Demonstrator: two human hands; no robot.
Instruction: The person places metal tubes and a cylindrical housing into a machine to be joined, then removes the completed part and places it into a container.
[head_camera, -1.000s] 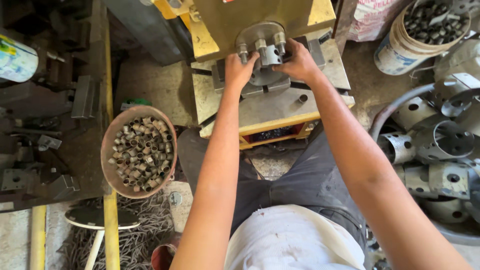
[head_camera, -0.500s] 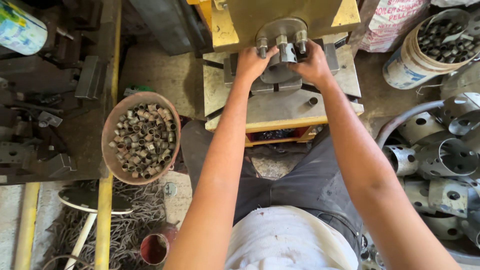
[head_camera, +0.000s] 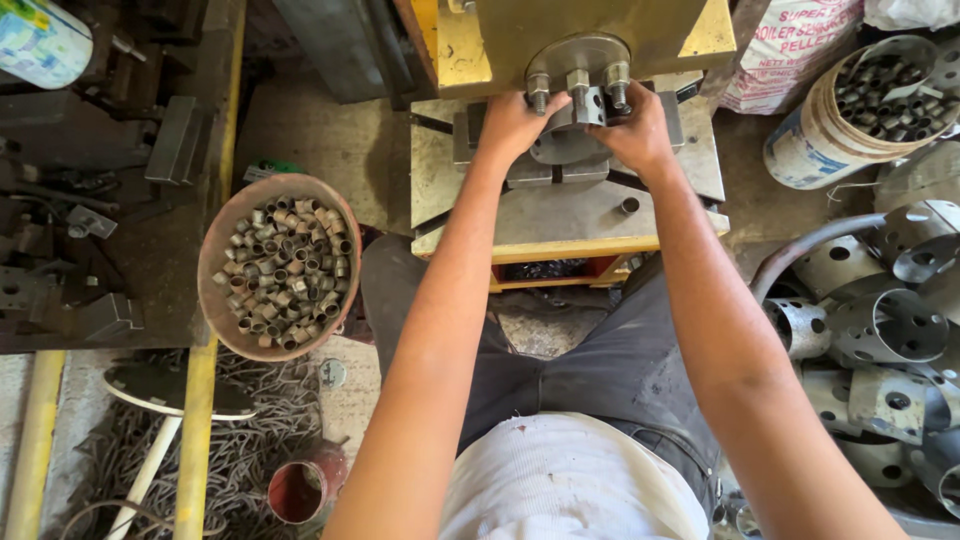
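Both hands on the small metal workpiece (head_camera: 590, 105) under the press's bolted round die plate (head_camera: 578, 62): left hand (head_camera: 512, 122) cupped beside it, right hand (head_camera: 632, 130) pinching it, both about equally near.

head camera looks steeply down, close over the press table (head_camera: 470, 215).
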